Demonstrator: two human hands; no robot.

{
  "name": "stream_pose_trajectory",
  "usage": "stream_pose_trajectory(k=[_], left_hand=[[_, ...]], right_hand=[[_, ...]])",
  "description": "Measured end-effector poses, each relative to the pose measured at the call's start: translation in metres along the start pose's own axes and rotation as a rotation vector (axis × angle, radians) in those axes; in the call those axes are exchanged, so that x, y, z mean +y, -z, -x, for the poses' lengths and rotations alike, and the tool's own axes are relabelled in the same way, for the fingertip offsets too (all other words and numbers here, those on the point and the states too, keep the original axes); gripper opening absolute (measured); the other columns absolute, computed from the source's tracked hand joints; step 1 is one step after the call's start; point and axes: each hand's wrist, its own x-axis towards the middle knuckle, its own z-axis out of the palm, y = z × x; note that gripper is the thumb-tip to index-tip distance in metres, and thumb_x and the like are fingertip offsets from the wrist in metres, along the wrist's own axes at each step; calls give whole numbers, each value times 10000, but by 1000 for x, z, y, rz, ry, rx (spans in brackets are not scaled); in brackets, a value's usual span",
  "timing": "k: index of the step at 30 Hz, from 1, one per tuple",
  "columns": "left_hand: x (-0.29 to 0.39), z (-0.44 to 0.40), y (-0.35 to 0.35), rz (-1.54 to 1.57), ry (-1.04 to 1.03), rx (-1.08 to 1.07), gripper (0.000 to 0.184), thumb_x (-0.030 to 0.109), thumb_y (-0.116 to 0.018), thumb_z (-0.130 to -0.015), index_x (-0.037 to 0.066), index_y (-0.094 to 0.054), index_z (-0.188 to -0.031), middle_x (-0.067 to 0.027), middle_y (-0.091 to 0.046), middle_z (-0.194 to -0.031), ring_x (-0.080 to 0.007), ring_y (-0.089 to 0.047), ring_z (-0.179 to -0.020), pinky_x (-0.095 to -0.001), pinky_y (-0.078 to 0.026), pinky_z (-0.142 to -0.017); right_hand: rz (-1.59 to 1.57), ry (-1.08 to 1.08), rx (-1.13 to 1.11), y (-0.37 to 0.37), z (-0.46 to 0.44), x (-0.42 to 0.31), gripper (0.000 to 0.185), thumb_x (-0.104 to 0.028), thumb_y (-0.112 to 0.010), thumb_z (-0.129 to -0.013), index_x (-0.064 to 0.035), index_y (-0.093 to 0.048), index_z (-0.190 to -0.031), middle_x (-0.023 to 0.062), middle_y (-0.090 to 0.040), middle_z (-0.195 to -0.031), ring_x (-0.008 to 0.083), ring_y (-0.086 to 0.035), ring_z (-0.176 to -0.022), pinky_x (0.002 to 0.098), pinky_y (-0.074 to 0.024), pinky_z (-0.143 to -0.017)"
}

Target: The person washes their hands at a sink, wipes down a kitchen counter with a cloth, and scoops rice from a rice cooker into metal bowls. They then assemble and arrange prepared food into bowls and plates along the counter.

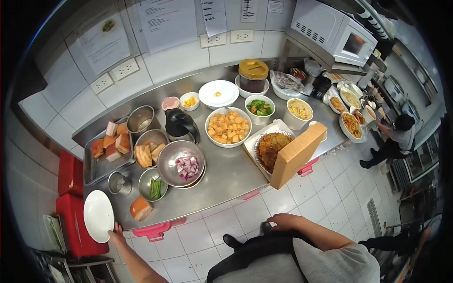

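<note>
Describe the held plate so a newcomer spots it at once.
Start at the long steel counter; at its left end stand red boxes. In front of them, the left hand holds the plate by its edge. It is plain white and held in a hand, unlike the metal cup and small metal bowl standing nearby.

Microwave [337,33] (a white one), wall sockets [241,36], posted papers [167,23]

the plate [99,217] gripped by the left hand [116,235] is plain white; the bin [71,219] beside the grip is red. near the grip, a meat chunk [141,209] shows orange-brown and cream; farther from it, chopped onion [187,167] is purple-and-white, cubed food [229,126] golden-tan.
</note>
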Motion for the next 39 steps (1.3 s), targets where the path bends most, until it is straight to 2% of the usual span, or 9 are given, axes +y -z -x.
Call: stream_pose_trajectory(k=[6, 10, 16, 20, 24, 28, 34, 38, 39], left_hand=[[35, 44, -19, -244, 74, 324, 637, 506, -462, -861, -5, -322, -1214, -194, -597, -853, -250, -598, -608, -347, -517, -482], [-27, 120, 0, -309, -520, 169, 471, 368, -308, -945, 3, -283, -1241, -148, -552, -796, -156, -501, -514, -245, -429, -404], [-87, 371, -95, -220, -201, -578, 347, 267, -392, -938, 82, -305, -1218, -81, -535, -733, -123, -493, -510, -244, -438, -455], [-89, 425, -131, -55, 3, -600, 361, 189, -373, -923, 85, -243, -1244, -108, -544, -845, -142, -532, -534, -250, -461, -466], [-80, 396, -126, -67, 66, -351, 487, 144, -454, -865, 70, -207, -1278, -165, -505, -1034, -247, -599, -723, -325, -508, -635], [-69, 312, -103, -601, -679, 5, 866, 57, -642, -674, 64, -114, -1360, -314, -220, -1285, -447, -239, -1228, -519, -227, -1012], [-7, 242, -95, -1199, -645, -258, 1081, 123, -745, -555, 186, -87, -1410, -222, -43, -1427, -467, -57, -1302, -589, -112, -1031], [17, 168, -89, -1429, -713, -667, 1100, 207, -784, -501, 209, -158, -1405, -96, -251, -1410, -373, -102, -1330, -617, -40, -1025], [23, 160, -91, -1367, -814, -681, 965, 297, -794, -485, 162, -344, -1328, -48, -426, -1293, -308, -179, -1323, -602, -15, -1026]], right_hand=[[-4, -52, 128, -20, 5, 22, 476, -269, -574, -803, -61, -471, -1219, 188, -546, -1120, 335, -511, -1058, 400, -418, -901], [-69, -87, 226, -36, 18, 49, 481, -297, -600, -782, -58, -504, -1188, 213, -564, -1082, 353, -529, -1024, 405, -429, -886], [-56, 29, 173, -37, 40, 80, 449, -268, -635, -776, -39, -535, -1150, 192, -617, -1002, 319, -614, -895, 379, -490, -785], [-73, 70, 136, -4, 49, 92, 460, -252, -636, -772, -38, -521, -1162, 206, -592, -1038, 334, -605, -885, 387, -482, -792], [17, 244, 127, 11, 25, 103, 444, -243, -626, -787, -32, -516, -1161, 213, -583, -1049, 317, -615, -867, 385, -485, -784], [-27, 397, 78, 32, 8, 54, 422, -222, -615, -801, -38, -511, -1167, 203, -573, -1074, 313, -610, -891, 382, -482, -791], [-39, 422, 55, 36, -37, 5, 419, -212, -614, -806, -55, -504, -1179, 196, -570, -1092, 306, -612, -902, 371, -485, -787], [-73, 350, 109, 39, -62, -20, 433, -220, -620, -798, -40, -505, -1175, 193, -581, -1085, 302, -618, -890, 370, -487, -788], [-53, 324, 118, 41, -65, -30, 436, -223, -621, -796, -37, -507, -1174, 194, -583, -1080, 301, -619, -887, 370, -487, -788]])
